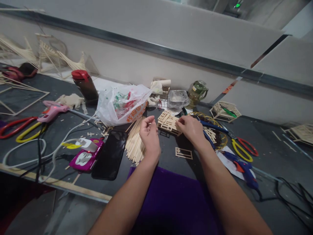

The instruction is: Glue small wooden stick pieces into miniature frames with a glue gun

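Note:
My left hand (149,134) hovers over the dark table with its fingers curled in a pinch; what it holds, if anything, is too small to make out. Beside it lies a pile of thin wooden sticks (135,143). My right hand (192,129) rests with bent fingers on the right edge of a small stick-built lattice model (168,121), gripping it. A small flat stick frame (184,153) lies just in front of that hand.
A black phone (110,159) and a pink power strip (86,156) lie to the left. A plastic bag (122,103) and a red-capped bottle (85,85) stand behind. Yellow-and-red scissors (241,147) and a blue glue gun (245,169) lie to the right, a pink glue gun (52,111) far left.

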Demonstrator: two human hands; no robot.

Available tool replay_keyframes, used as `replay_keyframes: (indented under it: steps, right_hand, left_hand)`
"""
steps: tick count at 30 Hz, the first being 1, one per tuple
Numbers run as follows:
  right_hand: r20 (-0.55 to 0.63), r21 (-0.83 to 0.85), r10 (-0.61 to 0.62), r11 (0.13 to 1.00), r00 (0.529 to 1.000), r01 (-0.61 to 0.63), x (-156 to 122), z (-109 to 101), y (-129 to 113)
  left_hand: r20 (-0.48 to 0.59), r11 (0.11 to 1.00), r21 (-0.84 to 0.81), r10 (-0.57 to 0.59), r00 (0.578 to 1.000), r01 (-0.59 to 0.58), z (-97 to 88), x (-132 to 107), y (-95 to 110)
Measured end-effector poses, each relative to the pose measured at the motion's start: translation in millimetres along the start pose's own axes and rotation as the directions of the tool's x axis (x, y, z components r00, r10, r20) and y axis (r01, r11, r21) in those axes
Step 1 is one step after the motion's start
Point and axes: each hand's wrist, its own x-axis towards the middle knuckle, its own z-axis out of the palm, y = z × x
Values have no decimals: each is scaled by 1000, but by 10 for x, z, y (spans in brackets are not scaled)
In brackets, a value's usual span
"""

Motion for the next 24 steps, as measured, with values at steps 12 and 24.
replay_keyframes:
  steps: [12,24]
  right_hand:
    - [115,337,-140,937,983,94,-1179,-58,445]
    - [155,276,-134,957,979,88,-1146,184,452]
  left_hand:
    - [228,995,95,-44,973,23,35,-113,-95]
    - [298,995,88,-61,953,36,52,-141,-163]
